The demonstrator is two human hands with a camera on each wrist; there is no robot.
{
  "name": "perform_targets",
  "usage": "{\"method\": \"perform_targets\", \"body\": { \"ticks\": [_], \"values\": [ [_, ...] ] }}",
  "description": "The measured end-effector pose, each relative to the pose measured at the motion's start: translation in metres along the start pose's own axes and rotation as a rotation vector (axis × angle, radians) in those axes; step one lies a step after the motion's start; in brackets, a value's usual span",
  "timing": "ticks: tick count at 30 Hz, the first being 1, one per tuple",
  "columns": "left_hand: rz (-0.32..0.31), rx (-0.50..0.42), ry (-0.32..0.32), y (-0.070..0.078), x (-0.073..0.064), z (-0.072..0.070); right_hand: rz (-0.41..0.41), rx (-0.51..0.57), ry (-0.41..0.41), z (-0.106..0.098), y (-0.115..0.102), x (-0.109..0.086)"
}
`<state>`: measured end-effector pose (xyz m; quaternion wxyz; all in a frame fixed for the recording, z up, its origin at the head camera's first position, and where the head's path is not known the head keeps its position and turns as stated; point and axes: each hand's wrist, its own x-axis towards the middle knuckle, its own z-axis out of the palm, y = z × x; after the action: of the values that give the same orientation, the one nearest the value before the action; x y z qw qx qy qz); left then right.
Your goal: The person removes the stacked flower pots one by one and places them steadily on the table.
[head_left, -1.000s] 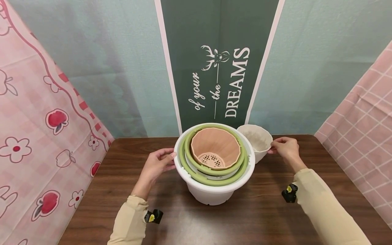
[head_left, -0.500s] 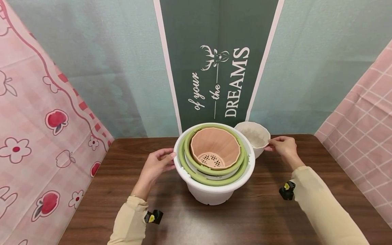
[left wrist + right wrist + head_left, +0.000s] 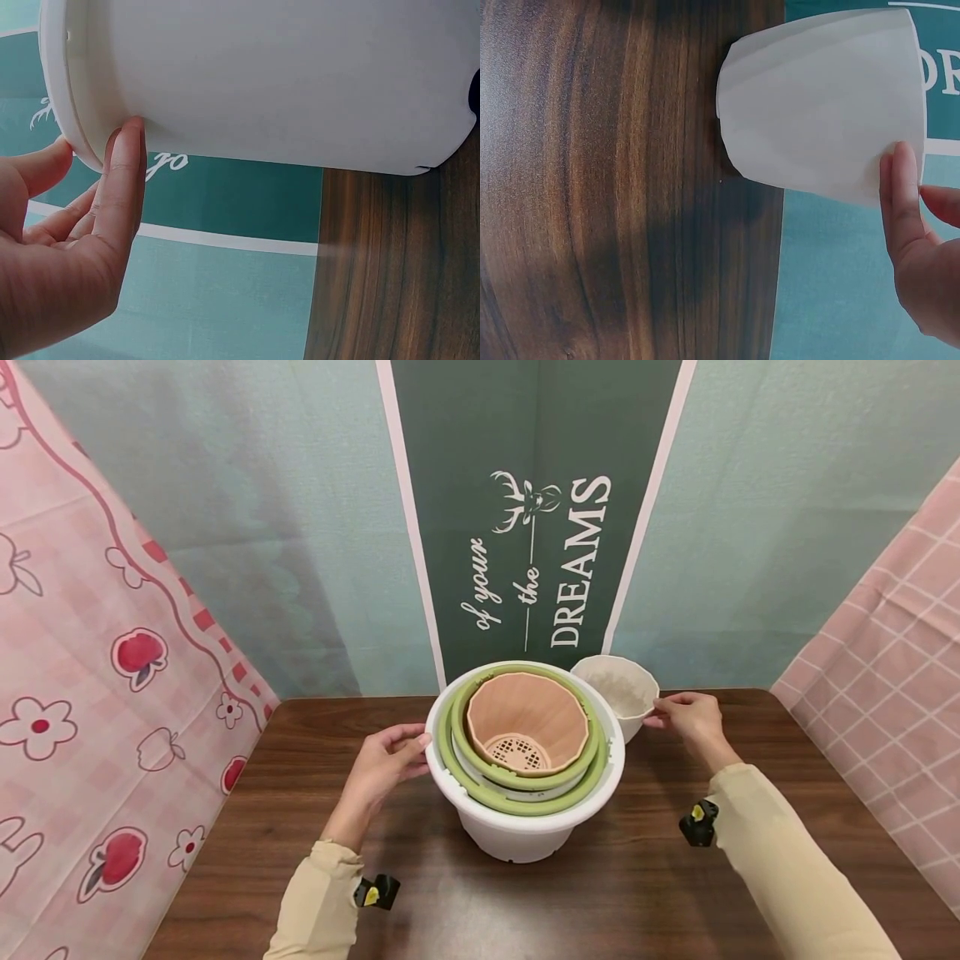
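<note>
A large white flowerpot (image 3: pixel 513 839) stands upright on the table. Nested inside it are pots with green rims (image 3: pixel 517 806) and, innermost, a peach-coloured pot (image 3: pixel 528 714) with a grid of holes in its bottom. My left hand (image 3: pixel 384 758) pinches the large pot's rim at its left side, thumb on the rim and fingers under it, as the left wrist view shows. Behind and right of the stack is a small white flowerpot (image 3: pixel 817 112) with a faceted rim. My right hand (image 3: pixel 693 720) pinches that rim on its right side. The large pot hides part of the small one.
The brown wooden table (image 3: pixel 300 827) ends at a green and teal cloth backdrop (image 3: pixel 525 410). Pink patterned cloths hang at the left (image 3: pixel 90 693) and right (image 3: pixel 885 652). A small black device (image 3: pixel 699 823) sits on each sleeve.
My right hand has moved the small white flowerpot a little left and back, closer behind the large pot. My left hand and the nested stack have stayed in place.
</note>
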<state>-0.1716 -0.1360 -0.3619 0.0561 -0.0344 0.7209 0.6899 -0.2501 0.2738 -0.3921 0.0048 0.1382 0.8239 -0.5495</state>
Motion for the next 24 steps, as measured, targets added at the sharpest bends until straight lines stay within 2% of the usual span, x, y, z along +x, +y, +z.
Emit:
{"method": "perform_targets", "body": {
  "ticks": [6,14,20,24],
  "values": [
    [0.019,-0.007,0.001,0.0005,0.0000,0.0003,-0.025,-0.002,-0.045,-0.0006,0.0009,0.0017],
    [0.017,-0.006,-0.003,0.0008,-0.0003,0.0010,-0.011,-0.012,-0.084,-0.0020,-0.0004,0.0023],
    [0.011,-0.003,-0.001,0.0007,-0.0004,0.0007,-0.033,0.068,-0.128,-0.0016,-0.0002,0.0035],
    [0.009,-0.001,-0.001,0.0006,-0.0004,0.0004,-0.034,0.085,-0.146,-0.0010,0.0003,0.0045]
  ]
}}
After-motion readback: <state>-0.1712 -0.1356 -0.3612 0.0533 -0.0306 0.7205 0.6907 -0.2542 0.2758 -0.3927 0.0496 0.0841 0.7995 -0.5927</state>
